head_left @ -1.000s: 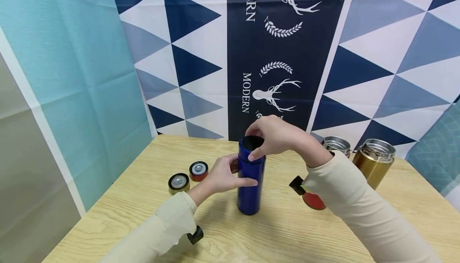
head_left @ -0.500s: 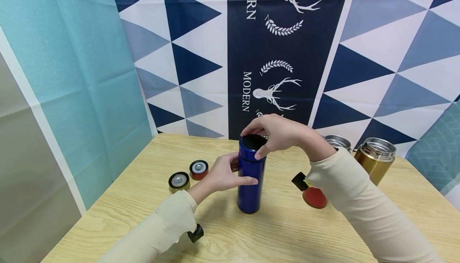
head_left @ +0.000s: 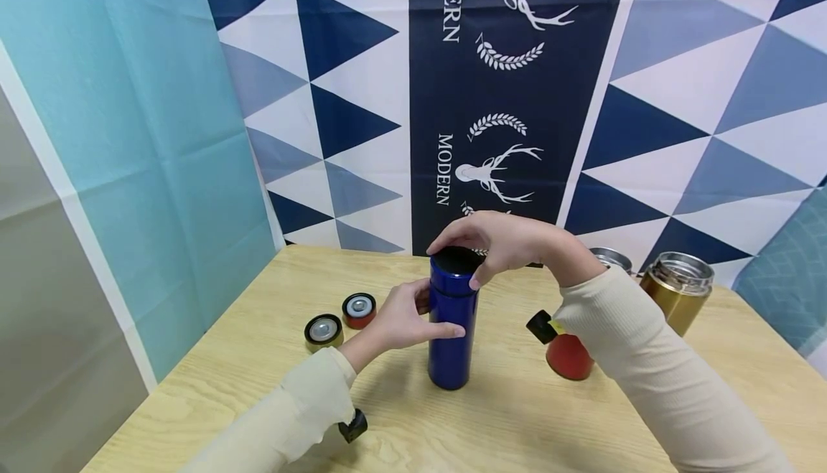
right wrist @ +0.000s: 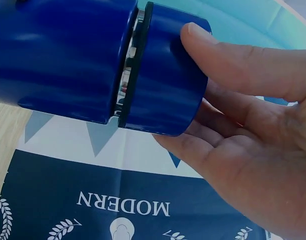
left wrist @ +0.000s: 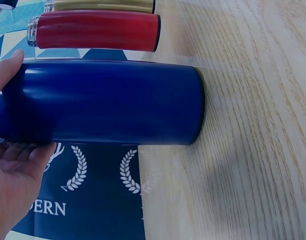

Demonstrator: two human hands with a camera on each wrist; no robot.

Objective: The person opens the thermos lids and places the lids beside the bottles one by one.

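Note:
A blue thermos bottle point(head_left: 449, 358) stands upright on the wooden table. Around its upper body the left hand point(head_left: 402, 319) curls, thumb in front and fingers on the far side. The right hand point(head_left: 510, 241) grips the blue lid point(head_left: 452, 277) from above, thumb at the near side and fingertips at the far left edge. In the right wrist view, a narrow strip of shiny metal shows between lid point(right wrist: 165, 72) and bottle body point(right wrist: 58, 55). The left wrist view shows the body point(left wrist: 113, 102) down to its base, beside the left hand point(left wrist: 15, 185).
Two lids, one gold-rimmed point(head_left: 324, 331) and one red point(head_left: 359, 311), lie underside up at left. At right stand a gold bottle point(head_left: 672, 297) and a red bottle point(head_left: 568, 358), both lidless, partly behind the right arm. A patterned cloth point(head_left: 362, 100) hangs behind the table.
The right hand has turned on the lid: its thumb has shifted right and its fingertips left. The left hand and the bottle stay in place.

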